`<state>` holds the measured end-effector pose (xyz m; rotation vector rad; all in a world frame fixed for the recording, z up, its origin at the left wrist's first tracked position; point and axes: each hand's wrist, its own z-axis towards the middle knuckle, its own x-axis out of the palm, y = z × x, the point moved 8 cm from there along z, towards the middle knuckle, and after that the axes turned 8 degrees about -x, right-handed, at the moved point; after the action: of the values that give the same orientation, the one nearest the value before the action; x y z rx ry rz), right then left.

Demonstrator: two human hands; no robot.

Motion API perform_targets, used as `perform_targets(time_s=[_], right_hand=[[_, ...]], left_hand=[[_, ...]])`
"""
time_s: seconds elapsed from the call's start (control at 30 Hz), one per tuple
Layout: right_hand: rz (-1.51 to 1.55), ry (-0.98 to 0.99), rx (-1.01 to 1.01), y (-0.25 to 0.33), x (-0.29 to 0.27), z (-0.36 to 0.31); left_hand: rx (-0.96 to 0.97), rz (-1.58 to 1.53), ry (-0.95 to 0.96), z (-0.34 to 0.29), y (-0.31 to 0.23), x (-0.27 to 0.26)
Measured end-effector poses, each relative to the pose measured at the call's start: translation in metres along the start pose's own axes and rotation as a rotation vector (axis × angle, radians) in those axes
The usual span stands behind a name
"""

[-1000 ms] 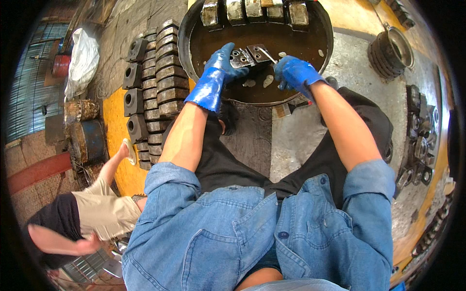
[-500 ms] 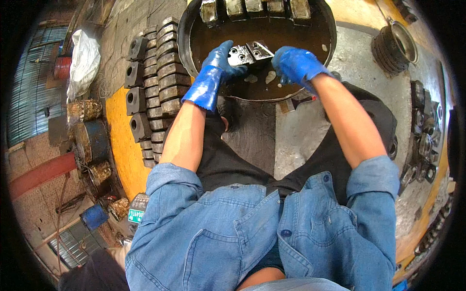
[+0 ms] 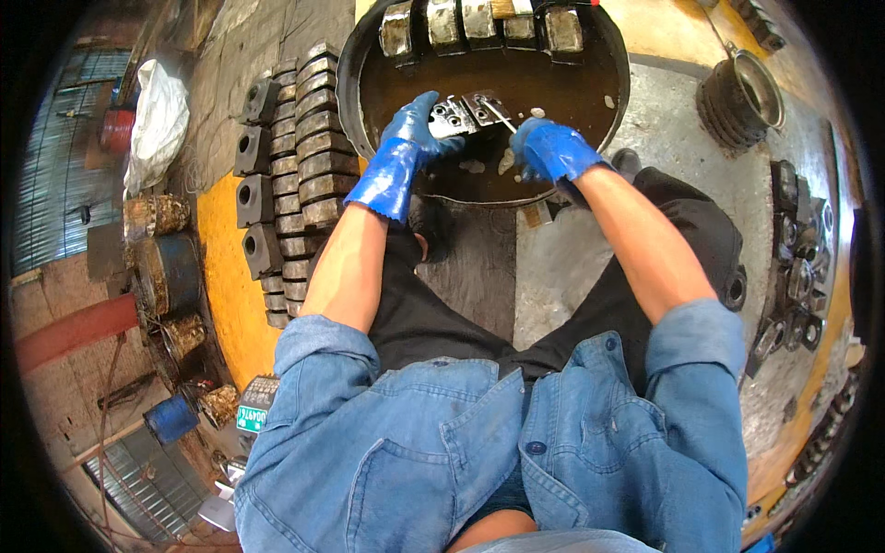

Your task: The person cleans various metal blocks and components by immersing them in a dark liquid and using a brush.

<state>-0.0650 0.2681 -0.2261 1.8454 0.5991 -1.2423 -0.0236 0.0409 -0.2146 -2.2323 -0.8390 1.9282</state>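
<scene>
My left hand [image 3: 410, 138], in a blue rubber glove, grips a shiny metal block [image 3: 452, 117] with round holes, held over a dark round basin [image 3: 348, 106] of brown liquid. A second holed piece [image 3: 482, 108] sits against the block's right end. My right hand [image 3: 553, 152], gloved the same way, closes round a thin silvery rod-like tool [image 3: 501, 115]. Its far end reaches that right piece; the rest is hidden in the fist. Just below the right hand lies a brush [image 3: 535, 215], partly covered by the glove.
Several wet metal blocks [image 3: 444, 26] line the basin's far side, near another brush [image 3: 513, 7]. Rows of stacked metal blocks [image 3: 324, 152] stand left, beside holed dark blocks [image 3: 253, 201]. At right are a ring-shaped metal part [image 3: 742, 97] and several loose parts [image 3: 802, 267].
The silvery tool now shows between my right hand and the block's right piece. That hand has come slightly lower and to the right of the piece. The whole view has shifted a little.
</scene>
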Motion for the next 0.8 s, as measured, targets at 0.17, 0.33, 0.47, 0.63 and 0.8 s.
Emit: perform_targets(time_s=[0.17, 0.33, 0.47, 0.63, 0.8], right_hand=[[0.776, 0.162, 0.144, 0.013, -0.07, -0.026], [0.979, 0.089, 0.325, -0.013, -0.065, -0.039], [0.849, 0.077, 0.269, -0.024, -0.034, -0.029], [0.902, 0.179, 0.333, -0.019, -0.022, -0.021], [1.069, 0.161, 0.35, -0.016, -0.029, -0.019]], left_hand=[[-0.025, -0.138, 0.028, -0.006, 0.037, 0.006], [-0.073, -0.095, 0.034, -0.005, 0.021, -0.001], [-0.131, -0.098, 0.068, -0.014, -0.007, -0.017], [-0.149, -0.17, 0.064, -0.011, 0.001, -0.015], [-0.114, -0.181, 0.051, -0.008, 0.018, -0.011]])
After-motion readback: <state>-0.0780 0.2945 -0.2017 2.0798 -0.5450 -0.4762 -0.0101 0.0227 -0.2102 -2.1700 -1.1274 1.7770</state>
